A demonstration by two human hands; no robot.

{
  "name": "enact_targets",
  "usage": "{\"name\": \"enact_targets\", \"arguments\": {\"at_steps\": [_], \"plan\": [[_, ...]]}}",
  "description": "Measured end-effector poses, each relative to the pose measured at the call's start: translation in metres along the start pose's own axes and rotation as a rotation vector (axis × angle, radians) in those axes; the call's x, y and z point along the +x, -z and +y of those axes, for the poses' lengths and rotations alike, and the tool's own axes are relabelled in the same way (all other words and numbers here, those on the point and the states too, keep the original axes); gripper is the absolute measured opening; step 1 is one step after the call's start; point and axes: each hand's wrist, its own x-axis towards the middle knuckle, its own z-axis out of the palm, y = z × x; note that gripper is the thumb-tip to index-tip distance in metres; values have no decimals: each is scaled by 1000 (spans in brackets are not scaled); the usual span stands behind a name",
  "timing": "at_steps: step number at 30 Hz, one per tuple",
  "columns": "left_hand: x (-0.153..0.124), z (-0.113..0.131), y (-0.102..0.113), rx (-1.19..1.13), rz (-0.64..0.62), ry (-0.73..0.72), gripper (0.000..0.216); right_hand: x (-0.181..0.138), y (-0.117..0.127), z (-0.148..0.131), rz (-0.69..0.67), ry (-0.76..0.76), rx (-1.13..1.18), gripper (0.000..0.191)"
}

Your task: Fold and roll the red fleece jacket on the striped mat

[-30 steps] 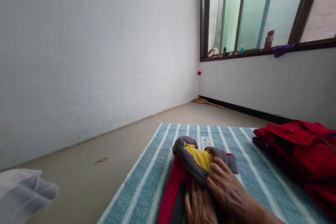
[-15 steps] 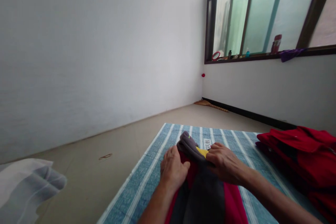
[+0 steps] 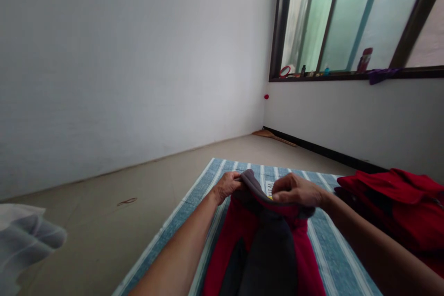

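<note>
Both hands closed on the grey collar end of a red-and-grey garment: left hand pinching the cloth at 11 o'clock of the piece, right hand pinching it at 1 o'clock, fingers curled tight, a sliver of yellow lining showing under the right fingertips. Garment lying lengthwise along the striped blue mat, its body running back toward 6 o'clock between the forearms, its far end lifted slightly off the mat. Judged from how it lies: long sides already brought in to a narrow strip, top end gripped but not yet laid flat, so folding looks partly done with the last fold over still open. At 3 o'clock, well apart from the hands, a heap of red clothing on the mat's edge. At 9 o'clock, a pale translucent bag on the bare floor. Further off at 1 o'clock, a window sill with small bottles, too small to tell apart.
</note>
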Motion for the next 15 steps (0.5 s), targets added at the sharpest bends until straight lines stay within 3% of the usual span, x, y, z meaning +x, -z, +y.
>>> {"name": "enact_targets", "arguments": {"at_steps": [4, 7, 12, 15], "plan": [[-1, 9, 9, -81, -12, -15, 20, 41, 19, 19, 111, -85, 165, 43], [1, 13, 11, -140, -49, -15, 20, 74, 18, 31, 45, -129, 144, 58], [9, 10, 10, -223, -69, -32, 15, 100, 3, 46, -45, -164, 161, 20], [15, 6, 9, -253, -41, -45, 17, 102, -2, 52, -11, -180, 160, 15]]}}
